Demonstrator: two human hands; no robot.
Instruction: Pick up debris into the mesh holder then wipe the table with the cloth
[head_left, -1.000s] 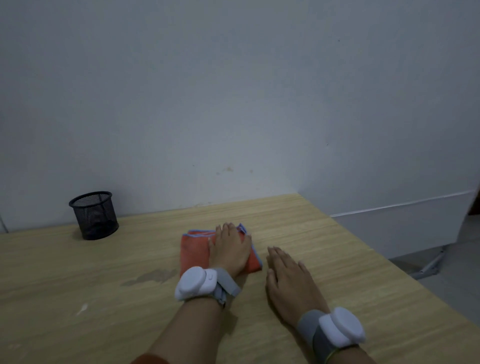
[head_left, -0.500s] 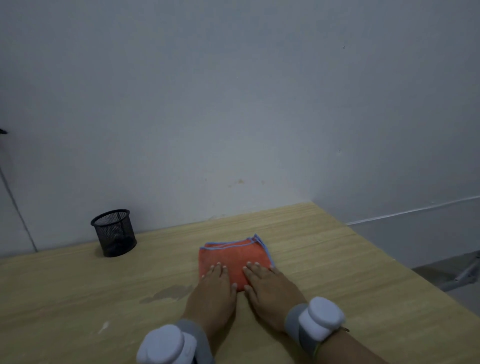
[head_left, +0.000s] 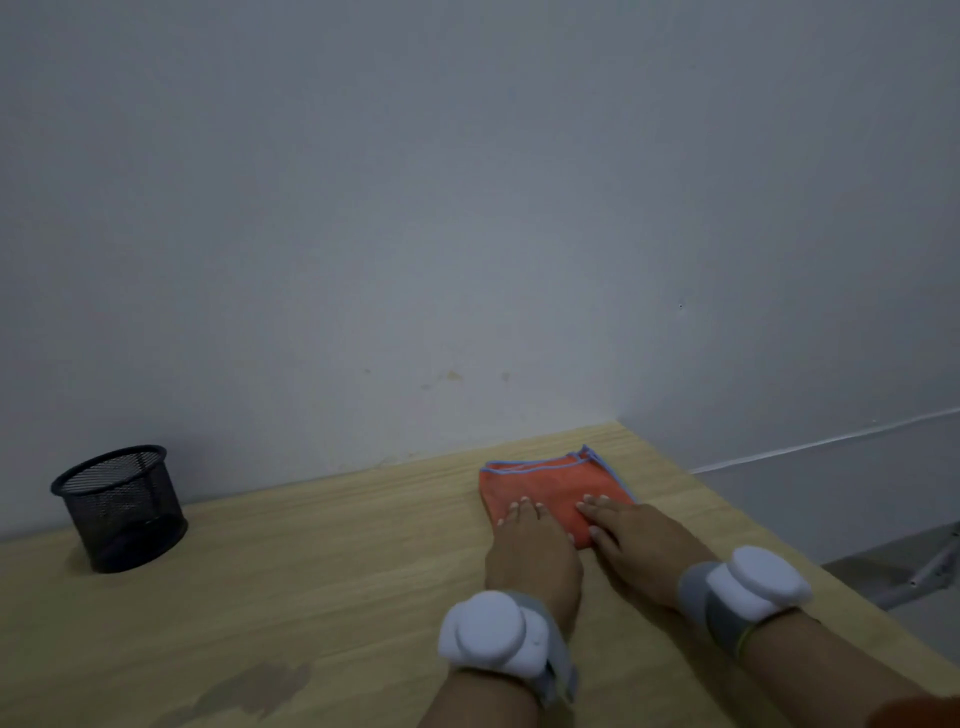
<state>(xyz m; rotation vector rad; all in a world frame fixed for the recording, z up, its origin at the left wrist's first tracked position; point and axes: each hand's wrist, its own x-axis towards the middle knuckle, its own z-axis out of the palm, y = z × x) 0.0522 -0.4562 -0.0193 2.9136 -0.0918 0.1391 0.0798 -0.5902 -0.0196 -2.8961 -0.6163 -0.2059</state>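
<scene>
We press both hands, left hand (head_left: 532, 553) and right hand (head_left: 641, 548), flat with fingers spread on the cloth's (head_left: 550, 483) near edge; the cloth lies just ahead.

Each bare forearm wears a grey wrist strap (head_left: 698, 605) carrying a rounded white puck-shaped device (head_left: 491, 636).

Counted in view:
- 1 mesh holder (head_left: 120, 508), black, seen standing on the table (head_left: 332, 566).
- 1 cloth (head_left: 550, 483), orange with a blue hem, laid flat on the table.
- 2 hands: left hand (head_left: 532, 558) and right hand (head_left: 641, 545), both laid flat, fingers (head_left: 519, 512) resting on the cloth's near edge.
- 2 wrist bands (head_left: 493, 636), one worn per wrist, each fitted with a white puck.
- 1 dark stain (head_left: 254, 688) noted on the table.
- 1 table, wooden.
</scene>
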